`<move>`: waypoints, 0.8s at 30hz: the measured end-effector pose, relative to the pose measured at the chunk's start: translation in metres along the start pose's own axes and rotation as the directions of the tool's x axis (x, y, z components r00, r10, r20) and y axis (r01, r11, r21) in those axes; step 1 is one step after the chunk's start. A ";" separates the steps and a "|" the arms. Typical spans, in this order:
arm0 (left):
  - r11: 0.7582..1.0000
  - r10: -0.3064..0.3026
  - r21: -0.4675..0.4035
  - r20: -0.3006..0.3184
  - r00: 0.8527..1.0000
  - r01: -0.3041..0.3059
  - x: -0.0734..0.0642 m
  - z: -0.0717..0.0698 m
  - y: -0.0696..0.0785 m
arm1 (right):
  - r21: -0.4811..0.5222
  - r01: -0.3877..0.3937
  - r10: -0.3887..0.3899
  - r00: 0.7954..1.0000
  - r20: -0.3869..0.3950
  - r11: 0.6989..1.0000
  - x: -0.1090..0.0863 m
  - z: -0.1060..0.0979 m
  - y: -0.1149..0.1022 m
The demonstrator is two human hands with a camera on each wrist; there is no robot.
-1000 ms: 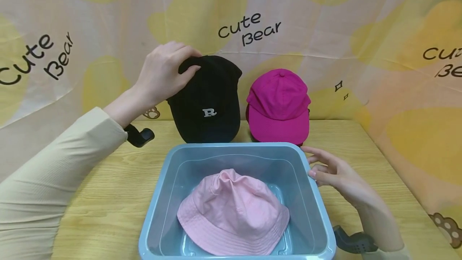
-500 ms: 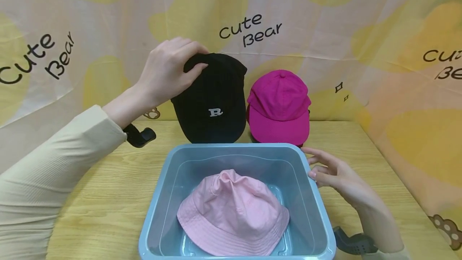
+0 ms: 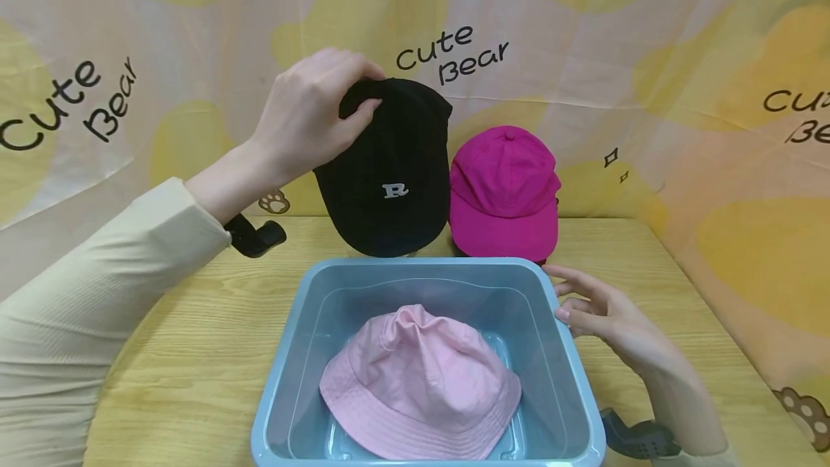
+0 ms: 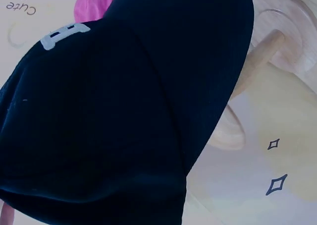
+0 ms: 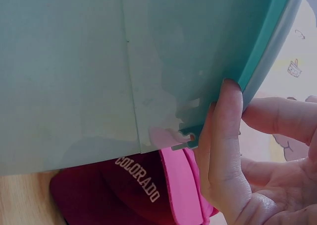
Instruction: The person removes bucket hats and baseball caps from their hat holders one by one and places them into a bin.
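A black baseball cap (image 3: 392, 157) with a white "R" is gripped by my left hand (image 3: 320, 103), thumb in front and fingers over its top. The cap stands upright behind the bin, brim down, and fills most of the left wrist view, where the hand is barely seen. My right hand (image 3: 606, 319) holds the right rim of a light blue plastic bin (image 3: 424, 263) near its far corner. In the right wrist view, fingers (image 5: 227, 136) and thumb meet at that rim. Inside the bin lies a pink bucket hat (image 3: 421, 384), crown up.
Just right of the black cap stands a magenta cap (image 3: 504, 179). Beneath it in the right wrist view is a dark red "COLORADO" cap (image 5: 119, 195). A wooden stand (image 4: 262, 51) shows beside the black cap in the left wrist view. A printed cloth (image 3: 583, 42) hangs behind the wooden table (image 3: 214, 323).
My left hand has moved right and up with the black cap, which has risen a little and come closer to the magenta cap. The right hand and the bin have stayed in place.
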State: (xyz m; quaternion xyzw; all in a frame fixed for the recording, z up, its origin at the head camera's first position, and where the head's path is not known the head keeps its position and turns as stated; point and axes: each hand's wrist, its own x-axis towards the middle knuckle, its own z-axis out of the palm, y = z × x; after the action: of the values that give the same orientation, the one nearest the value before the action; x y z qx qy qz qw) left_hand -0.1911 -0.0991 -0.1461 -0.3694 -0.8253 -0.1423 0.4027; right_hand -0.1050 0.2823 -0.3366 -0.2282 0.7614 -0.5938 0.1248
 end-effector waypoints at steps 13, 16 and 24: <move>0.995 -0.033 -0.094 0.014 0.999 0.034 0.007 -0.016 0.019 | -0.008 0.006 -0.006 1.000 0.000 1.000 -0.001 0.000 0.000; 0.993 -0.002 -0.118 0.011 1.000 0.003 0.006 -0.017 0.024 | -0.008 0.004 -0.004 1.000 -0.001 1.000 -0.001 0.000 0.000; 0.980 0.021 -0.199 0.044 0.999 -0.012 0.004 -0.019 0.036 | -0.005 0.015 -0.015 1.000 -0.005 1.000 -0.002 0.000 0.000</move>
State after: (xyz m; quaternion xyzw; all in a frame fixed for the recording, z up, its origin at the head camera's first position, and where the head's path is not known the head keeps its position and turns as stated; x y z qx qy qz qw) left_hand -0.1561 -0.0829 -0.1336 -0.4179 -0.8129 -0.2122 0.3458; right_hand -0.1035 0.2829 -0.3369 -0.2326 0.7616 -0.5932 0.1179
